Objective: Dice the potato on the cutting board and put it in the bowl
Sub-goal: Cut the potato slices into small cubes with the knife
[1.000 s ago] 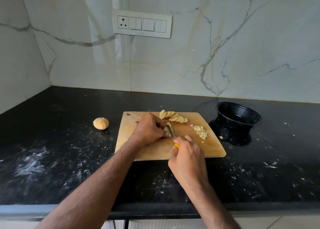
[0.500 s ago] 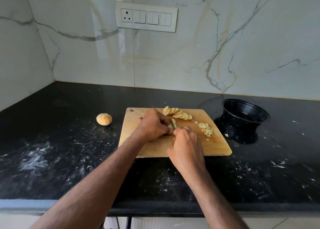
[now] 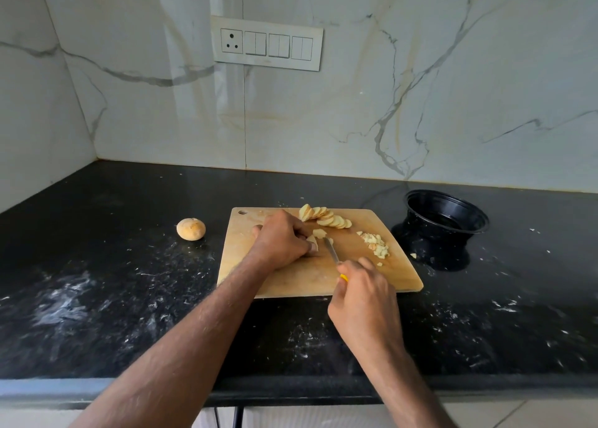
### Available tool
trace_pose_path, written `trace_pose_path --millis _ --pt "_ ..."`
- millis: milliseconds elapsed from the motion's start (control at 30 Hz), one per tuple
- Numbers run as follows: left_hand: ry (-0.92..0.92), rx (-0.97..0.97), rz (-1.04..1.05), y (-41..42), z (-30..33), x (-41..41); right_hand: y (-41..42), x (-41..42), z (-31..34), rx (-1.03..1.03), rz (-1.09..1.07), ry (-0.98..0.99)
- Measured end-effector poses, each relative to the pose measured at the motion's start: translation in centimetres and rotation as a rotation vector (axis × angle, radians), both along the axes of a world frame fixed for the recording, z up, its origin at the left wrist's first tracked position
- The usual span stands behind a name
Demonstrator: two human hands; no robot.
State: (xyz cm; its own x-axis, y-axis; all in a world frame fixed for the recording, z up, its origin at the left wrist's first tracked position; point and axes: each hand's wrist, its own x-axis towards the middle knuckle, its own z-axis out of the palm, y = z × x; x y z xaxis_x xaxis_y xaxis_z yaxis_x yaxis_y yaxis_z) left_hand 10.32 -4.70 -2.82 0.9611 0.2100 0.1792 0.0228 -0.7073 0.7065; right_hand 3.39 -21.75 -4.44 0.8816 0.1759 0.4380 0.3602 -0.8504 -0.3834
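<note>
A wooden cutting board (image 3: 284, 282) lies on the black counter. My left hand (image 3: 281, 240) presses down on a few potato slices (image 3: 315, 238) near the board's middle. My right hand (image 3: 362, 293) is shut on a small knife (image 3: 331, 249) with a yellow handle, its blade pointing at those slices. A fanned row of potato slices (image 3: 325, 217) sits at the board's far edge. A small heap of diced potato (image 3: 375, 245) lies on the board's right side. The black bowl (image 3: 446, 212) stands to the right of the board, and I see nothing in it.
A whole round potato (image 3: 191, 229) rests on the counter left of the board. One stray potato bit (image 3: 413, 255) lies between board and bowl. White smears mark the black counter (image 3: 97, 298). A marble wall with a switch panel (image 3: 267, 43) stands behind.
My right hand has drawn the knife back toward me, so the blade shows again. The left hand stays on the slices. The camera has shifted slightly.
</note>
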Motion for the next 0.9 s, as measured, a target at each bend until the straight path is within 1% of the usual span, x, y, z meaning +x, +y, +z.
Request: trace_pose_path --millis 200,300,400,500,567,633,700,833,900 --pt "-0.032 0.000 -0.024 0.1 0.1 -0.3 0.4 -0.2 0.4 0.079 -0.026 -0.046" --pt "-0.036 0.028 -0.025 0.2 0.2 -0.4 1.2 0.5 1.0 0.044 0.003 -0.079" --pt "-0.041 0.064 -0.017 0.2 0.1 -0.2 2.2 1.5 1.6 -0.013 0.036 -0.071" --pt "-0.048 0.033 -0.010 0.1 0.0 -0.1 2.1 1.8 1.3 -0.024 -0.041 -0.030" --pt "-0.036 0.018 -0.002 0.2 -0.1 -0.1 1.6 1.6 0.9 0.007 -0.118 -0.032" --pt "-0.034 0.022 -0.005 0.2 0.0 0.0 1.3 1.7 0.7 0.049 -0.146 -0.050" --pt "-0.034 0.028 -0.004 0.2 -0.1 0.0 1.4 1.9 0.8 0.057 -0.125 -0.064" --pt "-0.034 0.035 -0.014 0.2 -0.1 -0.1 2.4 2.3 1.1 -0.019 -0.014 -0.059" --pt "-0.027 0.039 -0.017 0.3 0.0 -0.1 2.5 2.5 1.2 -0.037 -0.026 -0.038"
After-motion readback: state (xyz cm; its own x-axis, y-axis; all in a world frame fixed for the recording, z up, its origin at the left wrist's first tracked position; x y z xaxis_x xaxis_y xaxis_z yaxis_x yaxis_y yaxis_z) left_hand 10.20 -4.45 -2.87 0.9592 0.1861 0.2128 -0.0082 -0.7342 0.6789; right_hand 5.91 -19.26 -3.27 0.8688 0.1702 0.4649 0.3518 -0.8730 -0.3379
